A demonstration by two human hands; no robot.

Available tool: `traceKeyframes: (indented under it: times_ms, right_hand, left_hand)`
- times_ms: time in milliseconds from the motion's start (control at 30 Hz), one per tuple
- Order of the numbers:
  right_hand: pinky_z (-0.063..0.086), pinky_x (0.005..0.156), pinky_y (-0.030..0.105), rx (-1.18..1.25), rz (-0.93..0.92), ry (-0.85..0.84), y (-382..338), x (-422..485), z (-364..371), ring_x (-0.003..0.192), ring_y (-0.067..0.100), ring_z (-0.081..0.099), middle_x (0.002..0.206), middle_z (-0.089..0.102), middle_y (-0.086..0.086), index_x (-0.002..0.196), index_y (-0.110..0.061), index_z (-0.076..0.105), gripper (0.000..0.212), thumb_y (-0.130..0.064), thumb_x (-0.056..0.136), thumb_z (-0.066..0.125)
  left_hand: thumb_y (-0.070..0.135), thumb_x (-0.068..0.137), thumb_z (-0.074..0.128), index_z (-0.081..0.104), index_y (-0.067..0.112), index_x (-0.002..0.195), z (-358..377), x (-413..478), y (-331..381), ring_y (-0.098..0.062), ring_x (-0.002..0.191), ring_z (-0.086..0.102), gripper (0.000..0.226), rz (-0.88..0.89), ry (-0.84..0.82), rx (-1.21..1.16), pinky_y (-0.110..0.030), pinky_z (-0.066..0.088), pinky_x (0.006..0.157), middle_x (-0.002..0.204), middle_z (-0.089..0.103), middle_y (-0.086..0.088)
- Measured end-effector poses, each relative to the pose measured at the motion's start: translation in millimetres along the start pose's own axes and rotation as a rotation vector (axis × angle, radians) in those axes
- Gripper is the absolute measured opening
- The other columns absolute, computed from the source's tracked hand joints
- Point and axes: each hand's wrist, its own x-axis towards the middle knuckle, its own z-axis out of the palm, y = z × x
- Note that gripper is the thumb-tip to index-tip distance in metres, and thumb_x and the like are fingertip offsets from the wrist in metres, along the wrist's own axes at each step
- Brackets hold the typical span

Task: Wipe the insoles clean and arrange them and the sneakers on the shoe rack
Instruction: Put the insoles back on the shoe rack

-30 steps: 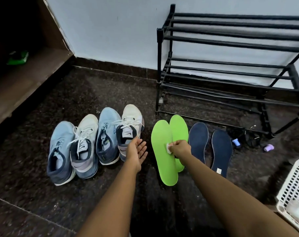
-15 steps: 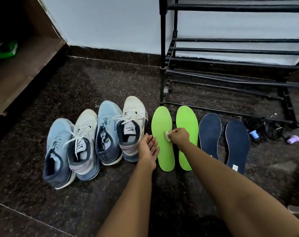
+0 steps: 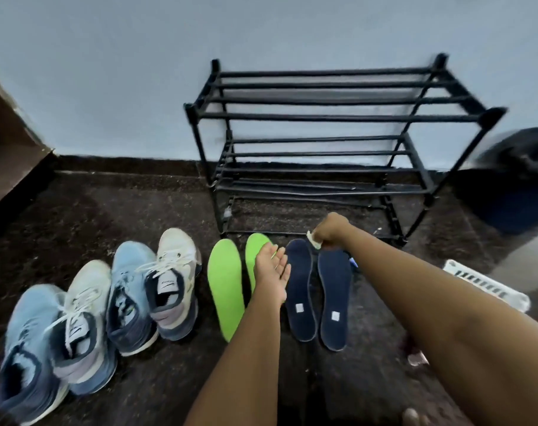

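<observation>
Dim flat indoor light, cool grey cast on wall (image 3: 108, 72), faint shadows on dark floor (image 3: 108, 216), blur throughout, heaviest at right edge, wide-angle bowing of shoe rack (image 3: 323, 117)

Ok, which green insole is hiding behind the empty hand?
The green insole beside the navy insoles; the left hand covers most of it. The other green insole, beside the sneakers, shows whole.

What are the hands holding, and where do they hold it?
The right hand grips a small pale wipe, bunched in its fingers. The left hand holds nothing.
</observation>
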Motion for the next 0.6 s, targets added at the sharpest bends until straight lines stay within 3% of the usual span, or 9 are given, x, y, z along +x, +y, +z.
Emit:
traceKeyframes:
  times_ms: [33, 167, 267, 333, 433, 533, 600]
  right_hand:
    - [0.041, 0.049, 0.022, 0.035, 0.013, 0.01, 6.6, -2.4, -15.5, 0.085, 0.023, 0.067, 0.065, 0.06, 0.012, 0.064, -0.008, 0.059, 0.015, -0.011, 0.079, 0.06]
    - [0.044, 0.045, 0.022, 0.067, 0.03, 0.1, 51.3, 0.3, -78.3, 0.055, 0.023, 0.057, 0.049, 0.054, 0.009, 0.053, -0.008, 0.047, 0.027, -0.002, 0.075, 0.06]
    - [0.052, 0.052, 0.025, 0.138, 0.082, 0.095, 98.8, 0.9, -113.5, 0.052, 0.019, 0.063, 0.061, 0.061, 0.013, 0.062, -0.006, 0.052, 0.018, -0.002, 0.077, 0.061]
    - [0.048, 0.042, 0.019, 0.182, 0.159, 0.115, 143.3, 8.2, -136.2, 0.04, 0.011, 0.06, 0.047, 0.059, 0.005, 0.065, -0.008, 0.054, 0.018, -0.003, 0.079, 0.062]
    - [0.056, 0.069, 0.034, 0.264, 0.225, 0.17, 188.5, 17.6, -163.0, 0.062, 0.026, 0.065, 0.054, 0.056, 0.012, 0.066, -0.002, 0.057, 0.015, 0.003, 0.079, 0.06]
    - [0.053, 0.056, 0.029, 0.407, 0.26, 0.357, 233.4, 31.5, -205.6, 0.051, 0.019, 0.062, 0.049, 0.056, 0.007, 0.058, -0.007, 0.055, 0.022, -0.002, 0.078, 0.064]
    - [0.049, 0.058, 0.025, 0.526, 0.292, 0.481, 258.0, 40.3, -236.2, 0.053, 0.021, 0.061, 0.039, 0.05, 0.002, 0.05, -0.013, 0.048, 0.031, -0.013, 0.077, 0.063]
  left_hand:
    - [0.034, 0.101, 0.045, 0.055, 0.01, 0.129, 14.3, -4.4, -4.5, -0.018, 0.126, 0.051, 0.038, 0.003, -0.03, 0.029, -0.029, 0.04, 0.099, 0.133, 0.058, -0.005]
    - [0.03, 0.101, 0.047, 0.056, 0.008, 0.128, 74.8, -15.5, -36.2, -0.02, 0.124, 0.052, 0.036, 0.018, -0.186, 0.215, -0.028, 0.042, 0.095, 0.129, 0.059, -0.006]
    - [0.024, 0.101, 0.048, 0.059, 0.01, 0.119, 105.0, -18.0, -65.1, -0.017, 0.107, 0.058, 0.025, 0.052, -0.298, 0.435, -0.029, 0.046, 0.089, 0.114, 0.062, -0.004]
    - [0.021, 0.1, 0.051, 0.062, 0.014, 0.104, 123.7, -16.0, -89.1, -0.014, 0.095, 0.061, 0.014, 0.08, -0.346, 0.617, -0.03, 0.049, 0.088, 0.104, 0.065, -0.002]
    - [0.018, 0.099, 0.052, 0.063, 0.015, 0.099, 133.9, -7.5, -111.8, -0.011, 0.085, 0.06, 0.012, 0.105, -0.367, 0.789, -0.024, 0.05, 0.081, 0.097, 0.067, -0.001]
    - [0.018, 0.099, 0.052, 0.064, 0.014, 0.103, 159.5, 3.6, -142.0, -0.011, 0.086, 0.061, 0.013, 0.116, -0.401, 0.894, -0.024, 0.049, 0.081, 0.096, 0.069, 0.0]
    - [0.016, 0.098, 0.053, 0.064, 0.013, 0.103, 182.6, 11.3, -161.6, -0.011, 0.084, 0.06, 0.013, 0.111, -0.432, 0.925, -0.024, 0.049, 0.08, 0.092, 0.068, 0.0]
